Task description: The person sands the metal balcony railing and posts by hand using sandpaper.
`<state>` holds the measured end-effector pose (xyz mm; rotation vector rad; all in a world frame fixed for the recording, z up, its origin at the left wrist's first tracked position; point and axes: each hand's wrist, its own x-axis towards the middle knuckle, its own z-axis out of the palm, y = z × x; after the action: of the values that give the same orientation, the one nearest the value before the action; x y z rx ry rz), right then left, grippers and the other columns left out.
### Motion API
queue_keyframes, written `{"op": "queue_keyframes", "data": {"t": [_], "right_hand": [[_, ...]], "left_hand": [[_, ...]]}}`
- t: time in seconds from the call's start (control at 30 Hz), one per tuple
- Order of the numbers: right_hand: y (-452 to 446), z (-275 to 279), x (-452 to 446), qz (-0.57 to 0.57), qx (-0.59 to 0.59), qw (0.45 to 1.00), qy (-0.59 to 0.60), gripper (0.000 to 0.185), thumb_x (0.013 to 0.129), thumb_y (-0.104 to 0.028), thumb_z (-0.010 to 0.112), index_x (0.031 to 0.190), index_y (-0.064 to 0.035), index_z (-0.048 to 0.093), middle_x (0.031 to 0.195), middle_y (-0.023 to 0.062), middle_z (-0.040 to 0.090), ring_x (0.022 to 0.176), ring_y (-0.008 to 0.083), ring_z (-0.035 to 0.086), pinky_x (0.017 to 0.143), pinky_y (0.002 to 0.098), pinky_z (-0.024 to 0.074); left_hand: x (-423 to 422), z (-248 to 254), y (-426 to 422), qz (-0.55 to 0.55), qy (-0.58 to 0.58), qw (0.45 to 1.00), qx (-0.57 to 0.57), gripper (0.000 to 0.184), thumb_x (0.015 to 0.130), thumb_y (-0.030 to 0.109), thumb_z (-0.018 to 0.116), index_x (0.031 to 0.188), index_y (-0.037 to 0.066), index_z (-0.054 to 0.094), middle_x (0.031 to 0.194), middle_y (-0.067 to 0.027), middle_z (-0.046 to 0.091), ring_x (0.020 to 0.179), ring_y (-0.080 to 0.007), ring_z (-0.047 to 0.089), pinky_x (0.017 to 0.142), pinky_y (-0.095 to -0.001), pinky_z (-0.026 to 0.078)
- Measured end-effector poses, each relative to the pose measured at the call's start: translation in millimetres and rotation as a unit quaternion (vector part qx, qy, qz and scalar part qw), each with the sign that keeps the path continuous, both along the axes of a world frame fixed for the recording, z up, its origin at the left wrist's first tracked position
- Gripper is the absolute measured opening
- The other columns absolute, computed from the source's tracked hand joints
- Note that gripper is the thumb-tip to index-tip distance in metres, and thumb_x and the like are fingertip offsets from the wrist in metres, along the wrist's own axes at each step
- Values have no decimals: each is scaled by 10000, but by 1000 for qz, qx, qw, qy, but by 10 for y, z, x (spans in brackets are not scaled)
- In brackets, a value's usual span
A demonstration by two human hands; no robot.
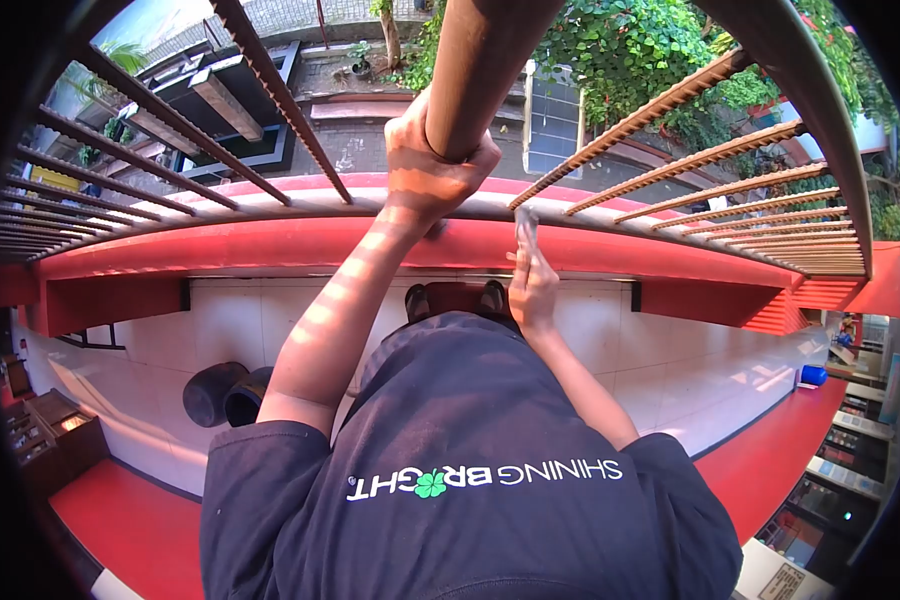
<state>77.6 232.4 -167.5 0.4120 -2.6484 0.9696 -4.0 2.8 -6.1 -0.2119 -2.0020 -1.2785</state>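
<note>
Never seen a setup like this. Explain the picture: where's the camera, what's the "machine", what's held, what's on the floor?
There's no machine here, just a person's bare hands. The single wide, round-edged picture comes from a camera worn on the head, looking forward and down, so the wearer's dark T-shirt fills the lower middle and its print appears upside down.

Ahead is a railing with ribbed bars. The left hand is wrapped around a thick brown post. The right hand is near the lower rail, with a small grey piece at its fingertips; what that is, I can't tell.

On the pale floor, dark round containers stand beside the left arm. Beyond the railing are green plants.
</note>
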Motion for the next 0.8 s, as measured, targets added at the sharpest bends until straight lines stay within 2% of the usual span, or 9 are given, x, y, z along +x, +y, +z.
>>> {"op": "queue_keyframes", "data": {"t": [0.1, 0.23, 0.3, 0.33, 0.4, 0.5, 0.67, 0.73, 0.8], "right_hand": [[-134, 229, 83, 103, -73, 992, 18, 461, 959, -46, 611, 1409, -120, 550, 1433, 98, 562, 1042, 339, 689, 800, 403, 607], [-570, 188, -385, 30, 86, 996, -27, 421, 1019, -210, 538, 1425, -102, 519, 1476, 151, 506, 910, 388, 704, 712, 434, 613], [-687, -338, -697, 21, 93, 990, 104, 452, 1036, -303, 498, 1464, -162, 479, 1514, 109, 472, 892, 409, 699, 688, 464, 606], [-757, -117, -592, 19, 91, 990, 104, 452, 1036, -303, 498, 1464, -162, 479, 1514, 109, 472, 892, 409, 699, 688, 464, 606], [-841, 328, -272, -13, 88, 991, -104, 439, 1035, -323, 492, 1459, -208, 481, 1539, 107, 438, 880, 408, 702, 689, 478, 609], [-769, 409, -235, 8, 166, 979, -122, 405, 1045, -341, 462, 1432, -229, 506, 1543, 135, 423, 879, 411, 700, 696, 491, 608], [-857, 270, -382, -16, 8, 999, -31, 399, 1057, -263, 436, 1434, -148, 493, 1494, 101, 488, 931, 411, 684, 735, 471, 599], [-816, 517, -172, 22, 90, 989, -115, 411, 1058, -301, 440, 1390, -77, 533, 1478, 123, 504, 897, 403, 695, 727, 484, 598], [-795, 501, -314, -30, 111, 984, -135, 416, 1056, -324, 441, 1394, -103, 542, 1487, 114, 497, 871, 399, 700, 716, 484, 599]], "left_hand": [[29, 42, -12, -47, -56, 995, 66, 229, 712, 123, 693, 898, 26, 601, 730, -140, 628, 604, -325, 623, 610, -382, 519], [42, 7, -23, -33, -80, 994, 60, 233, 728, 139, 728, 883, 18, 603, 733, -127, 640, 598, -276, 622, 618, -372, 518], [24, -35, -10, -38, -73, 994, 67, 239, 726, 151, 742, 877, 22, 610, 732, -122, 640, 601, -273, 619, 624, -379, 518], [27, -25, -5, -26, -47, 997, 59, 186, 744, 160, 753, 812, 27, 641, 677, -108, 637, 584, -259, 631, 612, -376, 514], [37, 3, -11, -21, -19, 999, 45, 164, 762, 168, 765, 746, 33, 673, 622, -94, 635, 566, -245, 643, 600, -373, 510], [10, 15, -13, -13, -16, 1000, 21, 167, 768, 165, 770, 761, 23, 683, 647, -94, 656, 592, -221, 659, 619, -349, 523], [85, 21, -54, -73, -117, 987, 87, 219, 766, 191, 802, 806, 20, 672, 741, -74, 684, 665, -172, 660, 658, -330, 531], [82, 41, -67, -101, -135, 977, 128, 289, 756, 243, 840, 815, 35, 648, 736, -61, 671, 661, -142, 634, 657, -322, 521], [75, 30, -74, -101, -138, 977, 128, 305, 756, 254, 849, 820, 33, 649, 734, -58, 669, 660, -139, 631, 661, -317, 520]]}}
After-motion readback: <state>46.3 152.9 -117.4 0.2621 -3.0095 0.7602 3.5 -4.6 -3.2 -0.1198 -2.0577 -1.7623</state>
